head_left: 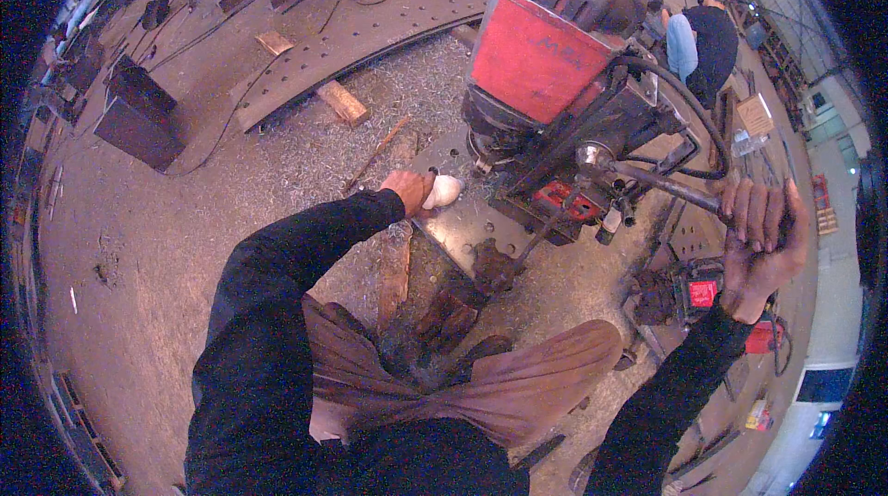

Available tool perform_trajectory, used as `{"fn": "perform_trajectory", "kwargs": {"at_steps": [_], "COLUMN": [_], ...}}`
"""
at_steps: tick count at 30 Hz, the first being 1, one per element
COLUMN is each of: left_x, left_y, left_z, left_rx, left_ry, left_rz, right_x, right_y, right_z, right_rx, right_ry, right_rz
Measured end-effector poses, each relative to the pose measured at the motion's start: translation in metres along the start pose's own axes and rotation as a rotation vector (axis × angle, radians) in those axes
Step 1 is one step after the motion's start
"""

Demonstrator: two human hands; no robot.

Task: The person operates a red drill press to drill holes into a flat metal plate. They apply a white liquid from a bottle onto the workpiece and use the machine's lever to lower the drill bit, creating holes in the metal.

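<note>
A magnetic drill with a red and black motor housing stands on a steel plate with several drilled holes. My right hand is raised at the right, its fingers wrapped round the drill's long feed lever. Just left of the drill's cutter end, my left hand is closed on a small white rounded object, held low over the plate. Its exact kind is unclear. A dark wet-looking patch marks the plate's near end.
Metal shavings cover the floor around the plate. Wood blocks support a long perforated steel strip beyond. Dark steel box sections stand at the left. Another person crouches at the far right. A black hose loops beside the drill.
</note>
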State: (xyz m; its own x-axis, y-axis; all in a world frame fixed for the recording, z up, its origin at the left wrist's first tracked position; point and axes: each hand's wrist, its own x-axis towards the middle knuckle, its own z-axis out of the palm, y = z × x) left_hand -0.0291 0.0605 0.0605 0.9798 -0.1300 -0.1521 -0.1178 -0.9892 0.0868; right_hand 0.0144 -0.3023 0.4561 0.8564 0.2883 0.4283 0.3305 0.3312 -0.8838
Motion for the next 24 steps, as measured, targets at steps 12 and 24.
{"fn": "perform_trajectory", "kwargs": {"at_steps": [12, 24], "left_x": [0.0, -0.013], "left_y": [0.001, -0.006], "left_z": [-0.003, -0.011], "left_rx": [-0.005, 0.007], "left_ry": [-0.019, -0.016], "left_rz": [-0.01, 0.0], "right_x": [0.0, -0.01], "right_y": [0.0, 0.013], "right_z": [0.0, -0.038], "right_rx": [0.004, 0.164], "right_ry": [0.001, -0.175], "right_rz": [0.007, -0.073]}}
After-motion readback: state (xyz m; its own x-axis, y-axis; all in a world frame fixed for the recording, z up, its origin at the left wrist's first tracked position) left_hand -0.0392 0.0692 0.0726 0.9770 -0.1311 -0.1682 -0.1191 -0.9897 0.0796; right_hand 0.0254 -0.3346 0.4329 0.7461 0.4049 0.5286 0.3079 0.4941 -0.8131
